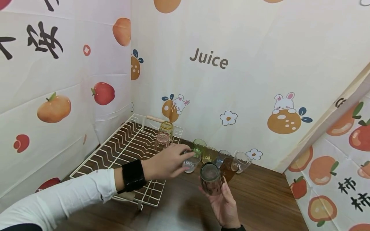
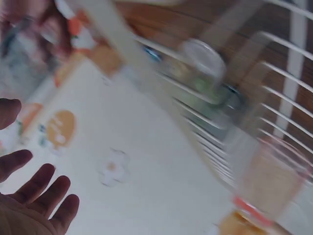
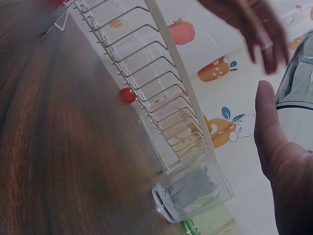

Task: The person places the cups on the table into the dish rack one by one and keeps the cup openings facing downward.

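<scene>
We see the right hand (image 1: 224, 205) gripping a smoky glass (image 1: 210, 178) while the left hand (image 1: 167, 162), fingers spread, hovers over a clear glass (image 1: 190, 164).

A white wire dish rack (image 1: 115, 150) sits on the left of the brown wooden counter (image 1: 260, 199), in the corner of the walls. Two upturned glasses, a pink glass (image 1: 162, 141) in front of a yellow glass (image 1: 166, 129), stand at its far right end. A cluster of tinted drinking glasses (image 1: 215, 157) stands on the counter to the rack's right, near the back wall.
</scene>
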The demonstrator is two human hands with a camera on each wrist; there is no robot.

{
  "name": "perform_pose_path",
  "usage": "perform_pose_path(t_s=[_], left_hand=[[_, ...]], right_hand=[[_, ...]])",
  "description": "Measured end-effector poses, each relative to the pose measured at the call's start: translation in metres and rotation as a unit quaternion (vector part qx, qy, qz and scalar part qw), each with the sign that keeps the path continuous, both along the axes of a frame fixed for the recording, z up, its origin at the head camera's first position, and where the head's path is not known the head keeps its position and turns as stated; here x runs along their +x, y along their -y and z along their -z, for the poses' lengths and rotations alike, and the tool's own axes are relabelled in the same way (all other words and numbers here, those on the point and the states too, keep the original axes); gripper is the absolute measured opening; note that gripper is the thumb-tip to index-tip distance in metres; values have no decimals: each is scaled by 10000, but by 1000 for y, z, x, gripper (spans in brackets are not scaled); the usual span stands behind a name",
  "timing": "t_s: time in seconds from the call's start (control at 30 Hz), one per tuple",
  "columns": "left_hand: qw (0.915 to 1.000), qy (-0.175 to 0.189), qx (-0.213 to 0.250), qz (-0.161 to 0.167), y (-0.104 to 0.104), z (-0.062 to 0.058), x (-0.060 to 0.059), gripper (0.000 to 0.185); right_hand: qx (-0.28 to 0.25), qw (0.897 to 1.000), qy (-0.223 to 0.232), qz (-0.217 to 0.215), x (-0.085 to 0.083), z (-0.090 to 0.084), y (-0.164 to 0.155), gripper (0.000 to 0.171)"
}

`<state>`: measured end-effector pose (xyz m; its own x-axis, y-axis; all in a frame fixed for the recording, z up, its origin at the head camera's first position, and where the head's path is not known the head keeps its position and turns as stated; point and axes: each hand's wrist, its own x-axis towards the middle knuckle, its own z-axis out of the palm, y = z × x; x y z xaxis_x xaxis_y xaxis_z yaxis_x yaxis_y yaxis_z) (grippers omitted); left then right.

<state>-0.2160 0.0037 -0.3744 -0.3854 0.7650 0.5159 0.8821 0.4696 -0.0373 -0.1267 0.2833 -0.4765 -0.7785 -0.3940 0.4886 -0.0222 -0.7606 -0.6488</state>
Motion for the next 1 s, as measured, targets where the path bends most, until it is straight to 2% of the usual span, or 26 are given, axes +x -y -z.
perform_pose_path(t_s=[0.03, 0.1, 0.17, 0.27, 0.4, 0.6, 1.0], left_hand=[[9997, -156, 62, 196, -5, -1, 5, 58], [9979, -243, 191, 566, -13, -2, 16, 63], [9958, -206, 232, 863, -21, -3, 25, 69], [9936, -68, 151, 1116, -29, -5, 39, 73], [9939, 127, -56, 1095, -36, -5, 47, 68], [9930, 462, -98, 1079, -37, -3, 48, 64], [9931, 438, -60, 1086, -33, -1, 48, 65]], right_hand=[[45, 10000, -40, 23, 0, 0, 1, 56], [194, 9997, -42, 132, 1, -1, 2, 55], [342, 9991, -53, 237, 2, -1, 3, 55], [490, 9984, -53, 263, 3, -2, 5, 54], [557, 9983, -76, 125, 4, -3, 7, 53], [603, 9980, -161, -58, 4, -4, 8, 52], [574, 9982, -182, -50, 4, -3, 9, 52]])
